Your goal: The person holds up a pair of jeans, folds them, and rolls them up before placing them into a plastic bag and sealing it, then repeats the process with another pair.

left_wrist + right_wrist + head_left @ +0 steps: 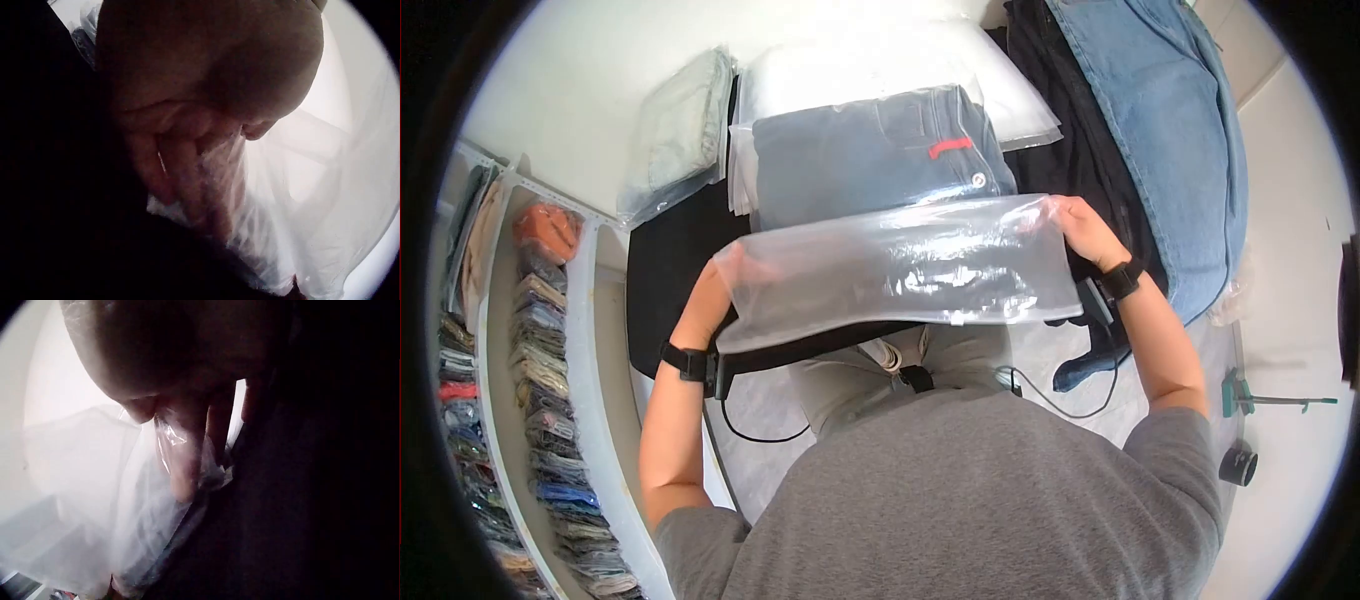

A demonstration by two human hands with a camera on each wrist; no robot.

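Both hands hold a clear plastic bag [900,265] by its two ends, stretched wide between them. My left hand [712,295] pinches the left end, and the left wrist view shows the thumb against the fingers [181,162] with film between them. At the right end my right hand [1090,232] pinches the film, fingers [184,469] partly behind it in the right wrist view. Directly beyond the stretched film lie folded dark blue-grey jeans [840,150] with a red tag and a metal button, their near edge overlapped by the plastic.
Stacked clear bags [850,65] lie behind the jeans, with packed light jeans [680,125] to their left. Black trousers [1065,100] and light blue jeans [1170,150] drape at the right. Shelves [585,320] of packed garments stand left. A cable [1080,412] hangs below the right wrist.
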